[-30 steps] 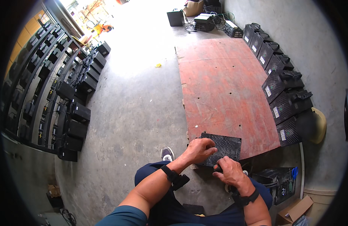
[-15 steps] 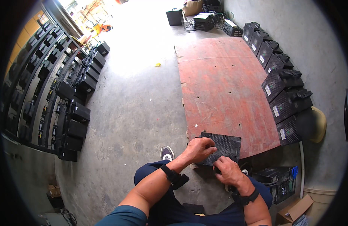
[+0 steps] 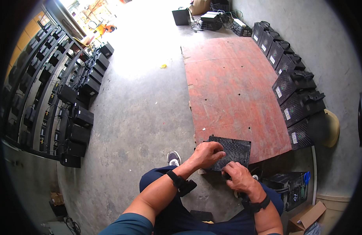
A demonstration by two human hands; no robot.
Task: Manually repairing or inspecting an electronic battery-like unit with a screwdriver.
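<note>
A black box [image 3: 238, 150] with a textured, scuffed top stands between my knees, at the near edge of a red board. My left hand [image 3: 208, 155] is over its left side, fingers curled in toward the thumb; whatever may be between them is hidden. At the box's near edge, my right hand [image 3: 240, 178] has its fingers bent round something dark, too small and shaded to name. Both wrists wear black straps.
The worn red board [image 3: 236, 94] covers the floor ahead. Several black boxes [image 3: 294, 109] line the right wall beside a tan cap [image 3: 333, 128]. A rack [image 3: 43, 90] with black units stands left. Near right are a tool-holding black case [image 3: 291, 192] and cardboard box [image 3: 311, 215].
</note>
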